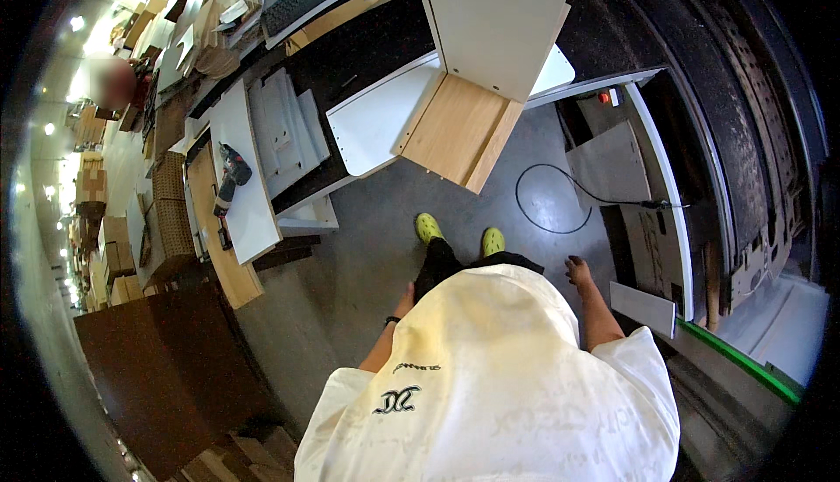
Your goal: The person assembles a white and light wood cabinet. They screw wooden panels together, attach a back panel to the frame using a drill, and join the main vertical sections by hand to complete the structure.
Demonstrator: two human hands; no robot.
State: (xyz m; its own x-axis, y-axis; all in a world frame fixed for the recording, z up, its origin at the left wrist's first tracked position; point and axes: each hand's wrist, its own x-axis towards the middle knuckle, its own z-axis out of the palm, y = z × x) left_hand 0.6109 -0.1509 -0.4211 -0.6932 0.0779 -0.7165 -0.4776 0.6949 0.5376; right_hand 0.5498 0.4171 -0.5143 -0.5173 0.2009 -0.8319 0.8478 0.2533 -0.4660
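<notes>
My left hand (pixel 407 296) hangs low beside my dark trousers. The shirt and forearm hide most of its fingers. On the other side my right hand (pixel 577 272) hangs free, its fingers loosely apart and nothing in them. Ahead of me a partly joined furniture piece rests on the bench: an upright white panel (pixel 490 18), a wood-grain panel (pixel 459 125) and a flat white panel (pixel 385 119). Neither hand touches it. To the left, a cordless drill (pixel 233 178) lies on a white board (pixel 249 154), out of reach of both hands.
A black cable (pixel 518 198) loops over the grey floor at right, near a white-framed machine (pixel 669 185). Stacked grey-white panels (pixel 284 132) lie on the left. A brown board (pixel 166 377) stands lower left. Far left, a blurred person (pixel 112 84) is near stacked cartons.
</notes>
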